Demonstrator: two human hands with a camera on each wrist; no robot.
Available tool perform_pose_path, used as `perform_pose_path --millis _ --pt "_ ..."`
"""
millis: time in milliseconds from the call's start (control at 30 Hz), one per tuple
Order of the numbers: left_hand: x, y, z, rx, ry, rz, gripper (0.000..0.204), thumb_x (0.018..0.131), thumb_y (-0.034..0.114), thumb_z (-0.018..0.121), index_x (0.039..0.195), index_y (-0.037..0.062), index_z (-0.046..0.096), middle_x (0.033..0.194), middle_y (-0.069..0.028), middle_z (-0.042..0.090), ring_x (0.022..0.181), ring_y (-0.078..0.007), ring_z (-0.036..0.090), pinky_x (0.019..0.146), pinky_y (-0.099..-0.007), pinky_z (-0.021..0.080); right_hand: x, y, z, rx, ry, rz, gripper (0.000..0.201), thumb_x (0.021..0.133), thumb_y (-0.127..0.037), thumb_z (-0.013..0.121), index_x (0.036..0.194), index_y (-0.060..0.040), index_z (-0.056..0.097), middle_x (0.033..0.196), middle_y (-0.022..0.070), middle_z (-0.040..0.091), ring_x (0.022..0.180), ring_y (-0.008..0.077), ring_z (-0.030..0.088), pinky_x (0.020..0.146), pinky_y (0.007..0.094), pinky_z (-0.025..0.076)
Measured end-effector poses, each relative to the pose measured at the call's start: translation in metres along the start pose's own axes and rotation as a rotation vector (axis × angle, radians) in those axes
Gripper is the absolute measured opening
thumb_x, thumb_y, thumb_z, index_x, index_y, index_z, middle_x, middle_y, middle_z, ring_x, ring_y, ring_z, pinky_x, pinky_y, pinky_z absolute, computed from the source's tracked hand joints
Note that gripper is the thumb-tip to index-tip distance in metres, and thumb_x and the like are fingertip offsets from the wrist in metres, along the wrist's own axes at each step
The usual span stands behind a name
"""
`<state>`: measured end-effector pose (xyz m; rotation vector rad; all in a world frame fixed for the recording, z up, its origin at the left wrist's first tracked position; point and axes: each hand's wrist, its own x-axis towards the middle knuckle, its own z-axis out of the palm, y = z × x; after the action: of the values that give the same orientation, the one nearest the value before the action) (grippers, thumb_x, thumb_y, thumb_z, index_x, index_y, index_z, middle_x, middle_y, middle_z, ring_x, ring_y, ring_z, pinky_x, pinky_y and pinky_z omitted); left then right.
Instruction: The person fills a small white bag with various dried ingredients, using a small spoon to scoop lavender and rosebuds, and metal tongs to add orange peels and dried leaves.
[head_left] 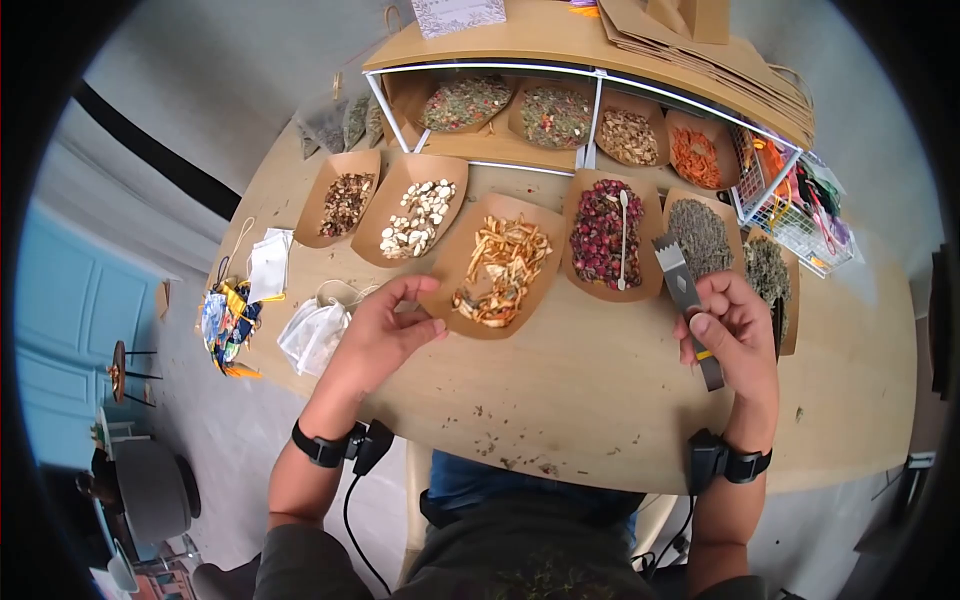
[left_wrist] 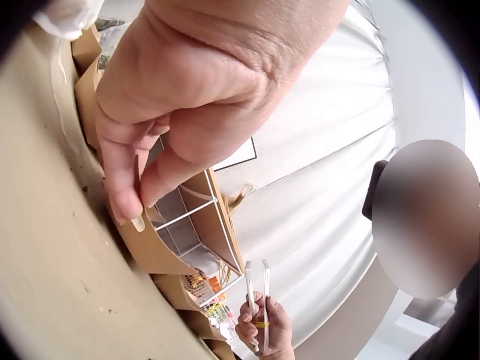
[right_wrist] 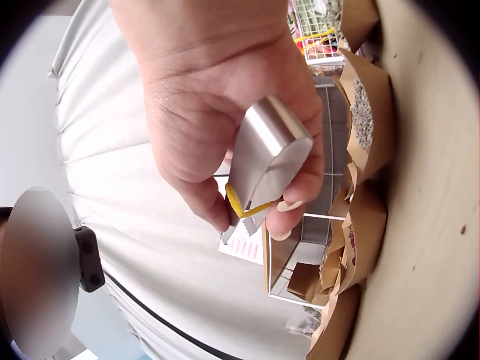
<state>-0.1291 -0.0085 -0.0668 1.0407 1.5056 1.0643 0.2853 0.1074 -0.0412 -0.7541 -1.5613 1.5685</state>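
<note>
In the head view, my left hand [head_left: 385, 335] pinches the left edge of a brown paper tray [head_left: 457, 268] holding orange-brown dried slices [head_left: 520, 245]. The left wrist view shows the thumb and a finger of my left hand [left_wrist: 191, 97] closed on that tray's rim [left_wrist: 159, 251]. Metal tongs [head_left: 680, 285] are gripped in my right hand [head_left: 738, 340], raised near the trays on the right, arms pointing away from me. A yellow band wraps the tongs [right_wrist: 266, 146], seen in the right wrist view beneath my right hand [right_wrist: 217, 90].
Left of the tray lie trays of white slices [head_left: 415, 215] and brown pieces [head_left: 347, 200]; right of it, rosebuds [head_left: 600, 230] with a small spoon [head_left: 624, 240] and grey-green herbs [head_left: 700, 232]. A shelf [head_left: 500, 45] stands behind. White pouches [head_left: 315, 335] lie left; crumbs dot the front.
</note>
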Motion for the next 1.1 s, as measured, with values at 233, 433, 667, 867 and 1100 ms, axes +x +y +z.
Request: perform_pose_path --millis 233,433,667,867,1100 --pt "0.034 0.006 0.011 0.045 -0.001 0.001 0.059 0.098 -0.008 0.077 0.153 -0.0057 0.055 0.132 -0.0066 0.054 0.107 -0.0142 0.074 0.098 -0.0274 0.059 -0.001 0.004 0.0 0.009 0.036 0.008 0.025 0.103 0.001 0.075 0.123 0.0033 0.06 0.096 0.011 0.076 0.071 0.0147 0.07 0.063 0.0291 0.057" --pt "0.043 0.009 0.022 0.009 0.009 0.031 0.067 0.1 -0.006 0.075 0.161 -0.0066 0.047 0.144 -0.0112 0.055 0.119 -0.0176 0.073 0.104 -0.0288 0.058 -0.001 0.005 0.0 0.007 0.039 0.022 0.026 0.102 0.001 0.076 0.123 0.0034 0.06 0.097 0.0101 0.076 0.073 0.0138 0.07 0.063 0.0284 0.057" --pt "0.033 0.01 0.026 -0.039 -0.027 0.083 0.076 0.102 -0.009 0.07 0.17 -0.0012 0.037 0.154 -0.0144 0.05 0.129 -0.0235 0.07 0.106 -0.0333 0.058 0.0 0.007 0.0 -0.024 0.066 0.037 0.026 0.102 0.002 0.077 0.123 0.0026 0.062 0.099 0.0063 0.075 0.075 0.0099 0.069 0.064 0.0268 0.058" --pt "-0.004 0.021 0.017 0.093 -0.052 0.085 0.077 0.103 -0.009 0.069 0.172 0.0073 0.037 0.163 -0.0143 0.047 0.128 -0.0235 0.07 0.104 -0.034 0.059 0.012 0.004 0.023 -0.164 0.122 0.099 0.033 0.101 -0.001 0.077 0.131 0.0039 0.064 0.091 0.0053 0.075 0.074 0.0096 0.069 0.064 0.0271 0.057" --pt "-0.035 0.043 -0.004 0.263 -0.038 0.125 0.065 0.102 -0.008 0.071 0.162 0.0054 0.05 0.157 -0.0119 0.057 0.118 -0.019 0.073 0.099 -0.0327 0.06 0.093 -0.038 0.117 -1.086 0.073 -0.088 0.059 0.097 -0.032 0.077 0.141 0.0041 0.061 0.096 0.0292 0.078 0.086 0.0419 0.078 0.079 0.0522 0.061"
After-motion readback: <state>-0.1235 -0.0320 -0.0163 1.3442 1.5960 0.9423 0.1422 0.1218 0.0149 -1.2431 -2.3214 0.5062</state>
